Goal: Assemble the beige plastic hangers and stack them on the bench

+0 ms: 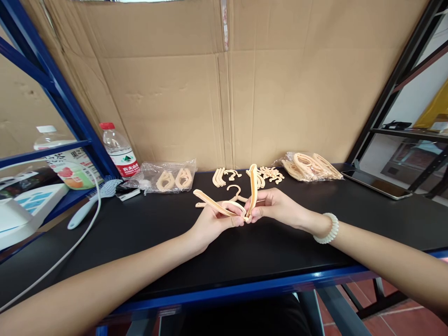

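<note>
My left hand [208,228] pinches a beige plastic hanger arm [210,200] that slants up to the left. Upright in the fingers of my right hand [278,207] is a second hanger arm [254,182], its hollow side showing. The lower ends of both arms meet between my fingertips; whether they are joined there I cannot tell. A pale curved piece [235,204] also shows by my left fingers. Just behind my hands, a beige hanger [234,189] with a hook lies on the black table [150,242], partly covered by them.
Loose hanger arms [219,177] and a heap of small hooks [273,174] lie at the back. Bagged hanger parts [311,167] sit right, near a phone-like dark slab [376,183]; another bag [171,177] lies left. A brush [93,200], white cable [75,252] and water bottle [121,151] occupy the left.
</note>
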Demonstrator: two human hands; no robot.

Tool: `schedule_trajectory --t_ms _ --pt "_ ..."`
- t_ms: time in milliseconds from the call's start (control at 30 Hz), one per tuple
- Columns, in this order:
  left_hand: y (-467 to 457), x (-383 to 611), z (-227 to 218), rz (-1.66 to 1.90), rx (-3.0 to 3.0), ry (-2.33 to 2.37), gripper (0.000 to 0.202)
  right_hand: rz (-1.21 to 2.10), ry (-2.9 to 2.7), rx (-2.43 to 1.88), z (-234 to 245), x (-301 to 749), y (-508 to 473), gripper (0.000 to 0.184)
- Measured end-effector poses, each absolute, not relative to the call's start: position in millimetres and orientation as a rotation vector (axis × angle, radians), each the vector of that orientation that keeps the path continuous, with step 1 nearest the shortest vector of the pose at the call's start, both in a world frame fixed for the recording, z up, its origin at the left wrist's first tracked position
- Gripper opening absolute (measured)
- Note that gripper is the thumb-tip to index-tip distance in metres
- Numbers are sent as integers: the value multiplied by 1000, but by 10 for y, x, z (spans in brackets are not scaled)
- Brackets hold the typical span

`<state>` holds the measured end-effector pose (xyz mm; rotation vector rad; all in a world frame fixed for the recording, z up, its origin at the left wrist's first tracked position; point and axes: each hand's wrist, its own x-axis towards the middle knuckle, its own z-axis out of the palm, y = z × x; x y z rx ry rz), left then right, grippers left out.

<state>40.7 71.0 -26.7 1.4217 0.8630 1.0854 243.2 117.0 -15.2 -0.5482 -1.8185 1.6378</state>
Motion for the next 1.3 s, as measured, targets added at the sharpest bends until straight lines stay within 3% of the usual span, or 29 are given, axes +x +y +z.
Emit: schedule_trajectory --t_ms 533,867,1300 --pt "659 469 -243 1203 1475 902 5 1596 -1781 -583 -202 2413 1174 28" --pt "678 468 -315 1297 1264 947 19 1394 -1653 -611 -264 2251 1080 29" --pt "645 405 -164 1199 1076 1031 25 1478 -1606 -656 -107 2474 1207 26"
